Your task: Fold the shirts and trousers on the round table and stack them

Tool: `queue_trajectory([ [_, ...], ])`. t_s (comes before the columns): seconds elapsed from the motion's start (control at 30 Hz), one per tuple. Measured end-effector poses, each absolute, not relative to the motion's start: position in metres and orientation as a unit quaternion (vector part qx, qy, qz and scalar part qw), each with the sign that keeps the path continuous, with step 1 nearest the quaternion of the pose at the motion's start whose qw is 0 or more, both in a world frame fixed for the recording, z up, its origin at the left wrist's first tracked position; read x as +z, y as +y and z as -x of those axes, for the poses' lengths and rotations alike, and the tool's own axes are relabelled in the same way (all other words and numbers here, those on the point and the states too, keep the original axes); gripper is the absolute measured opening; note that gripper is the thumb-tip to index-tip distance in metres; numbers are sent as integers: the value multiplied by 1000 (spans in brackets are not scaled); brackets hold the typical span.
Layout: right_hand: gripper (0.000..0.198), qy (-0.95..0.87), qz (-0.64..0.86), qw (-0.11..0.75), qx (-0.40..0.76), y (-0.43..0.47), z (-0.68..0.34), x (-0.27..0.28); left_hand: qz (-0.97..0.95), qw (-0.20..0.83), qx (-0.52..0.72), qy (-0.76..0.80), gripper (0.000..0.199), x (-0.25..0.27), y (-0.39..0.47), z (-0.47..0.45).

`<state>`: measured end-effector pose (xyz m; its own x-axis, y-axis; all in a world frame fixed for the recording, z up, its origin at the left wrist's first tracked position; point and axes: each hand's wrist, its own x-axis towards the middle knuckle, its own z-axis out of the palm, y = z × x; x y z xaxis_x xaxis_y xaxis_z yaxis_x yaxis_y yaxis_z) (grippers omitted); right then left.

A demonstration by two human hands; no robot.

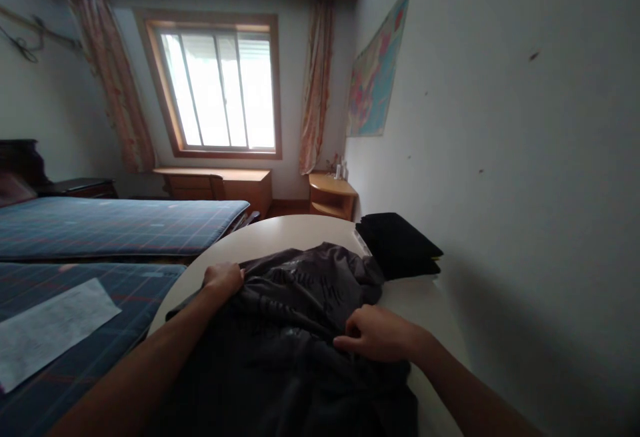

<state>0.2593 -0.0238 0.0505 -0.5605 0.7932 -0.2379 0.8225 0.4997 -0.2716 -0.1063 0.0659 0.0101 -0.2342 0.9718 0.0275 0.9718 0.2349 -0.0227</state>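
A dark grey printed garment (300, 290), which looks like a shirt, lies rumpled over the round white table (280, 227). Black lettering shows on its creased upper part, while the near part is in shadow. At the garment's left side, my left hand (223, 282) is closed on a fold of the cloth. My right hand (377, 334) rests over the garment's right side, fingers curled and thumb stretched along the fabric. Whether cloth is pinched between those fingers is hard to see. Beyond the right hand sits a stack of folded black cloth (397, 244) at the table's right edge.
A white wall (540, 224) runs close along the right. To the left are beds with blue plaid mattresses (125, 224), one bearing a white sheet of paper (60, 327). A wooden desk (245, 187) and corner shelf (333, 187) stand by the window.
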Motion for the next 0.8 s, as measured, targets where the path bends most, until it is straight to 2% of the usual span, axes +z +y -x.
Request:
queue_trajectory([
  [0.07,44,851,-503,30,-150,-17,-259,55,631,35,0,-775,44,10,70,104],
  [0.17,33,812,-580,-35,-45,6,-258,54,667,39,-1,-744,58,7,78,101],
  [0.23,38,785,-617,-58,4,25,-256,49,683,25,8,-730,66,4,84,101],
  [0.3,48,762,-645,-58,19,44,-254,43,691,8,22,-723,61,3,89,102],
  [0.43,60,724,-688,-35,0,75,-252,28,726,-4,35,-687,35,11,91,99],
  [0.63,47,736,-677,-7,-8,97,-252,17,853,-6,-24,-521,29,31,66,70],
  [0.8,32,758,-650,-42,34,106,-241,25,910,-18,-53,-411,35,38,31,40],
])
